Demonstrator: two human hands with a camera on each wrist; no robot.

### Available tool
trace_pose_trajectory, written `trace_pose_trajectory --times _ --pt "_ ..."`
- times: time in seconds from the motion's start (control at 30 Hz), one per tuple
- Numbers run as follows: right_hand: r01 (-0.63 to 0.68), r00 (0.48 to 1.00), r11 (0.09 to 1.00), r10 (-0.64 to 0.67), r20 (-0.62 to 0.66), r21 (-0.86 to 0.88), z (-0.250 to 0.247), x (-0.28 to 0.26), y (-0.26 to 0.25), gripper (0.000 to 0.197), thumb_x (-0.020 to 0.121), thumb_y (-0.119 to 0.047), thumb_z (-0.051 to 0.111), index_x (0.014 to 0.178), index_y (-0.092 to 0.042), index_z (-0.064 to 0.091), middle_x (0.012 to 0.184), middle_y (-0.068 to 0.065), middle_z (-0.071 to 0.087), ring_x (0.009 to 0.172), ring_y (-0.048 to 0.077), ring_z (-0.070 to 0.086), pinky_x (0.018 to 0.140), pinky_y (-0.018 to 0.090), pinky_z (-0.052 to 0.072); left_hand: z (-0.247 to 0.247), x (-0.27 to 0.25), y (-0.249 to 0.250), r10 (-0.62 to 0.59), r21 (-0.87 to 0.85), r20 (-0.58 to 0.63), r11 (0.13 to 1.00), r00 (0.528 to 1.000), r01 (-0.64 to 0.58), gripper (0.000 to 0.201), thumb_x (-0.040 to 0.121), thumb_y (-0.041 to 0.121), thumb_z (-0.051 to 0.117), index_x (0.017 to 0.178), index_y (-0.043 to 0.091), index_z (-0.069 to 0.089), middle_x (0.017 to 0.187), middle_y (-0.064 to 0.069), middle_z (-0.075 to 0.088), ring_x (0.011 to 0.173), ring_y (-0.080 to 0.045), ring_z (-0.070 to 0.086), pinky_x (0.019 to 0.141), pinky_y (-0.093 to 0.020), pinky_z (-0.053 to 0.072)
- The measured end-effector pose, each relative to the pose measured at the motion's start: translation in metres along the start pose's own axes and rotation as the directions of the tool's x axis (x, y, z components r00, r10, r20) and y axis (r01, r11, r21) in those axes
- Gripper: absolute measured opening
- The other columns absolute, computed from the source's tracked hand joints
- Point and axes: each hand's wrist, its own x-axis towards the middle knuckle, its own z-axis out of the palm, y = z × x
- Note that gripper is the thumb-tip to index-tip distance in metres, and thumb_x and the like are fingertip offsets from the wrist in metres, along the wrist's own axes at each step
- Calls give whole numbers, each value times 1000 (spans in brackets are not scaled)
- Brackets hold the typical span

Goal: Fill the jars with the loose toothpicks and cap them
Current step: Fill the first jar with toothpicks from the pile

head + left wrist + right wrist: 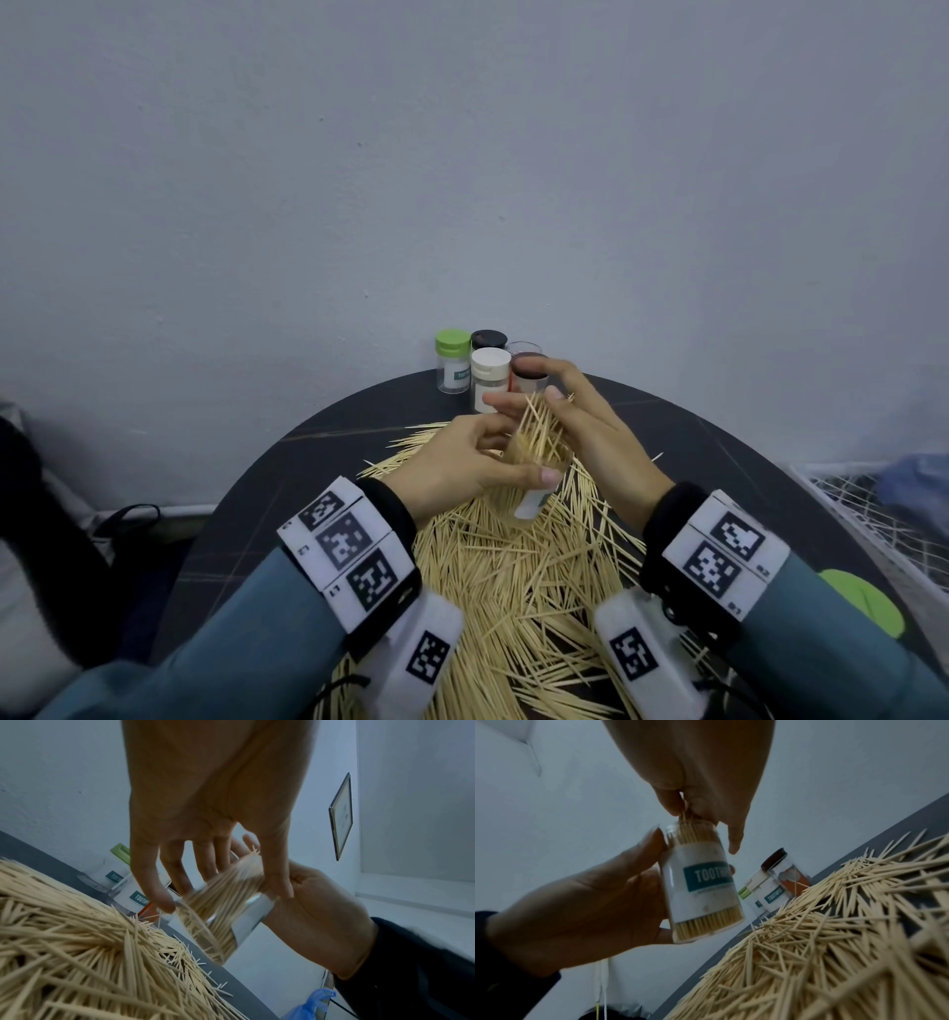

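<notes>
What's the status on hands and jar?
Left hand grips open jar. Right hand pinches toothpicks into its mouth. Loose pile remains; nothing blocking.

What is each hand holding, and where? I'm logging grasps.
Left hand grips the clear jar around its side; right hand pinches a toothpick bundle at the jar's mouth.

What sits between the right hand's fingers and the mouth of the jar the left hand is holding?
A bundle of toothpicks, pinched by the right hand, pokes into the open jar gripped by the left hand. The right wrist view shows it best.

Open clear jar [700, 882] nearly full, tilted above toothpick pile [518, 565].
</notes>
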Motion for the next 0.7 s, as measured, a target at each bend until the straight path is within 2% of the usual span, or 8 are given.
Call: trace_pose_trajectory --times 0.1,0.17,0.3,0.4,0.53,0.63,0.7 --pt "30 999 994 -28 17 -108 1 1 0 36 102 -17 26 111 -2 58 113 4 68 110 9 60 100 22 43 -1 -1 1 -7 -27 5 1000 1000 7 23 75 23 77 93 26 63 96 9 67 101 -6 60 94 -34 48" --pt "29 1000 987 -29 7 -158 0 1 -1 39 102 -20 26 106 -4 62 113 0 67 110 6 59 99 18 41 -2 0 1 -10 -43 -2 999 1000 10 27 74 23 77 96 26 61 101 9 66 101 -2 58 92 -31 48" --pt "33 999 991 -36 -18 -131 -4 1 -1 36 101 -26 27 97 -12 60 111 1 69 110 14 60 104 34 40 -4 2 -2 -24 -67 -15 998 1000 23 46 70 33 81 109 16 64 110 -2 68 108 -13 61 93 -35 49" --pt "29 999 993 -33 -35 -110 -6 2 -1 29 101 -22 29 96 -9 54 111 3 69 109 16 61 102 34 42 -6 2 -1 -23 -114 -35 993 999 19 48 69 32 76 112 16 63 110 -4 69 104 -15 64 85 -30 53" --pt "59 997 992 -63 -32 -113 -7 4 -1 23 100 -14 32 98 -13 55 115 7 66 108 14 61 89 15 46 -9 1 1 -26 -172 -59 985 998 15 40 77 23 73 115 16 62 108 -3 70 95 -10 66 65 -18 53" --pt "93 996 982 -94 -1 -165 -9 5 1 24 99 -13 36 105 -8 59 115 6 65 107 12 61 88 15 46 -9 2 0 -26 -181 -65 983 998 14 40 77 23 73 115 17 62 107 -1 71 90 -6 67 61 -15 51" --pt "103 995 972 -100 27 -210 -11 6 1 26 98 -12 38 108 -4 61 115 2 66 107 10 61 89 17 46 -8 1 0 -20 -163 -48 986 999 12 43 76 26 74 117 19 61 108 0 70 94 -7 66 66 -17 53"
